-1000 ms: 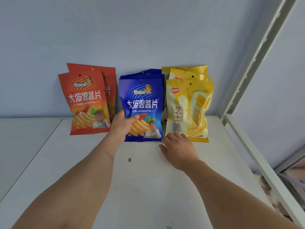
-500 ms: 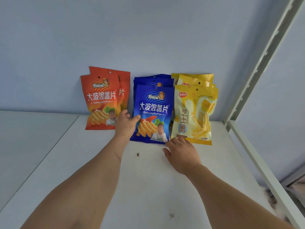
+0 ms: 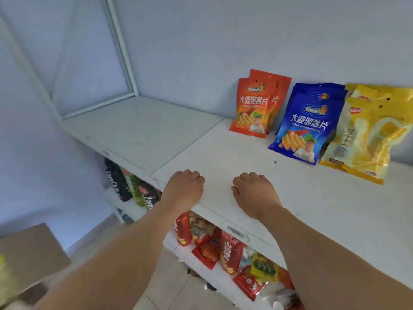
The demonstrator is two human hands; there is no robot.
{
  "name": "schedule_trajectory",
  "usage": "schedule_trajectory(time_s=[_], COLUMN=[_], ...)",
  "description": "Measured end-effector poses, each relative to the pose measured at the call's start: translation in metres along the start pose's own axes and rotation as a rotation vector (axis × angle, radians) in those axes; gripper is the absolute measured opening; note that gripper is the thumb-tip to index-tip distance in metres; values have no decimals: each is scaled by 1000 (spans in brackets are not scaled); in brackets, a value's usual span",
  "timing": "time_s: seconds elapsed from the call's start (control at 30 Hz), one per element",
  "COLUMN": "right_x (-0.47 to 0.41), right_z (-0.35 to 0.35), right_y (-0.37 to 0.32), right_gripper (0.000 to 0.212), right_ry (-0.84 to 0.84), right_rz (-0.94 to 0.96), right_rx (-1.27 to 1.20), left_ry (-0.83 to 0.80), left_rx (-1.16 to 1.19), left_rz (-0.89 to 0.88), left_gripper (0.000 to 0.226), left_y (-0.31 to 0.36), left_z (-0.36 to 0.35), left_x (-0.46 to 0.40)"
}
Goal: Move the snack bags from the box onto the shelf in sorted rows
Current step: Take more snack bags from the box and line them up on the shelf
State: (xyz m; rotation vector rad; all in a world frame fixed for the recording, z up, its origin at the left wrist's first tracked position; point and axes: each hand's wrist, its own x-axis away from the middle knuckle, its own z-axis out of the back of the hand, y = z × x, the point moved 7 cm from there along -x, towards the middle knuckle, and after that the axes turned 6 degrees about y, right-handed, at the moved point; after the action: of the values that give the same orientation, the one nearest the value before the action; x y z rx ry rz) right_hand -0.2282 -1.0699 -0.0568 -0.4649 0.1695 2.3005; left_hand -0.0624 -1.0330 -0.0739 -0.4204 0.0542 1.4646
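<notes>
Withdrawing hands (image 3: 220,191) from blue bag (image 3: 306,128)

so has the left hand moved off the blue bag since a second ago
Yes. The left hand has pulled back from the blue bag toward the shelf's front edge, holding nothing, while the bag stays at the wall.

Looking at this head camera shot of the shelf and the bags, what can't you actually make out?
- Yellow bags: the right frame edge cuts off the row, and the front bag hides the rest, so there is no count.
- Cardboard box: cut off at the lower left and blurred, contents unclear.
- Lower shelf bags: partly hidden by the upper shelf and the forearms.
- Left hand, right hand: fingertips curled under, out of sight.
</notes>
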Motion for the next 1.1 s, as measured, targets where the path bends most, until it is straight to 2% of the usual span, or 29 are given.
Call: schedule_trajectory(time_s=[0.13, 0.37, 0.47, 0.63, 0.7, 0.73, 0.83, 1.1], right_x=[-4, -1, 5, 20, 25, 28, 31, 1], right_z=[-2, -27, -45, -72, -82, -88, -109, -191], right_y=[-101, -290, -378, -527, -582, -608, -672, -827], right_gripper=[34, 18, 9, 18, 12, 16, 27, 27], right_ry=[-4, -21, -65, -56, -122, -153, -168, -333], right_rz=[184, 430, 467, 547, 584, 608, 664, 705], right_rx=[-45, -27, -31, -104, -153, -181, -254, -389], left_ry=[-22, -129, -194, -291, -321, -331, -350, -438], left_rx=[-77, -132, -143, -96, -92, -86, -68, 3], left_rz=[120, 356, 436, 512, 556, 583, 661, 916], left_gripper=[32, 27, 29, 29, 30, 30, 31, 37], left_y=[-56, -147, -191, -264, -290, -302, -332, -444], left_z=[24, 42, 39, 25, 21, 19, 12, -49], left_x=[92, 265, 347, 481, 529, 551, 610, 736])
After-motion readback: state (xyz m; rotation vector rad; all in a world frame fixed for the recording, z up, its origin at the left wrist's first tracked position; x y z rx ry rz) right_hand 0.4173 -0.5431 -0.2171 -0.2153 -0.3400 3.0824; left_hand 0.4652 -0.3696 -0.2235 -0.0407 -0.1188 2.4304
